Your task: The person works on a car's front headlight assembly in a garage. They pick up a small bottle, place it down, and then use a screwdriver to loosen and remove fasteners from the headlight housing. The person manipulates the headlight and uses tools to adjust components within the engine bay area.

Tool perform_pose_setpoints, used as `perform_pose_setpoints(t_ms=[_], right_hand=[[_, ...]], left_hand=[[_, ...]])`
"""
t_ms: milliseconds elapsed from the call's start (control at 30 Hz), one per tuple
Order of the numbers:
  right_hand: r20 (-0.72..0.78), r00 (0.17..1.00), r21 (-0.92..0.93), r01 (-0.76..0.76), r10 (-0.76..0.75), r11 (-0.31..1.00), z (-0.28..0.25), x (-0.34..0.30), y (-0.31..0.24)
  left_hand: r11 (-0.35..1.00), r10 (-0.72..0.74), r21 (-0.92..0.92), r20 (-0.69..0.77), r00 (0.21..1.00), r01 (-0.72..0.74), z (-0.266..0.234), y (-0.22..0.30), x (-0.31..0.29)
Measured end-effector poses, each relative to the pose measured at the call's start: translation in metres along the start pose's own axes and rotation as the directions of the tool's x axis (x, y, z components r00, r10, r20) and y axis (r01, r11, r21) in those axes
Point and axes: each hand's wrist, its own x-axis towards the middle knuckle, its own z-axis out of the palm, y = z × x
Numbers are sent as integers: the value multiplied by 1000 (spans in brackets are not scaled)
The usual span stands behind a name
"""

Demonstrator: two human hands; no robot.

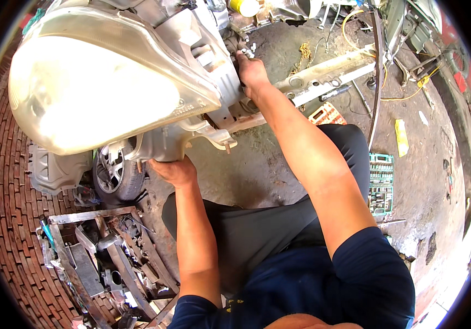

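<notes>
A large headlight (98,82) with a glaring, clouded lens fills the upper left, mounted on the front of a car body. Beneath it, my left hand (174,170) reaches under a pale metal bracket (164,141); its fingers are hidden behind the bracket's lower edge. My right hand (252,71) is up on the far side of the headlight, beside the body panel (227,82) and close to some small fittings (250,50). The fingers of that hand are mostly hidden, so what they touch does not show.
A long pale crossbar (328,79) runs to the right. On the floor lie an orange tool case (327,114), a green socket set (381,183) and a yellow packet (401,137). At left are a wheel (116,174), a metal cover (60,171) and a rusty frame (90,215) full of parts.
</notes>
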Motion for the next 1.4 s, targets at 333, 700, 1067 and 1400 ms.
perform_pose_setpoints(t_ms=[333,700,1067,1400], right_hand=[[-51,967,292,-226,251,929,13,13,1],[-21,991,279,-118,129,953,16,-3,-1],[-123,975,259,-148,184,955,20,-2,-2],[-74,986,280,-122,148,952,17,-5,-6]], left_hand=[[993,62,-100,-48,997,-66,2,0,3],[994,33,-103,-22,999,-35,-1,1,5],[994,20,-108,-83,996,-28,3,-1,2],[991,30,-127,-38,999,-34,1,3,5]])
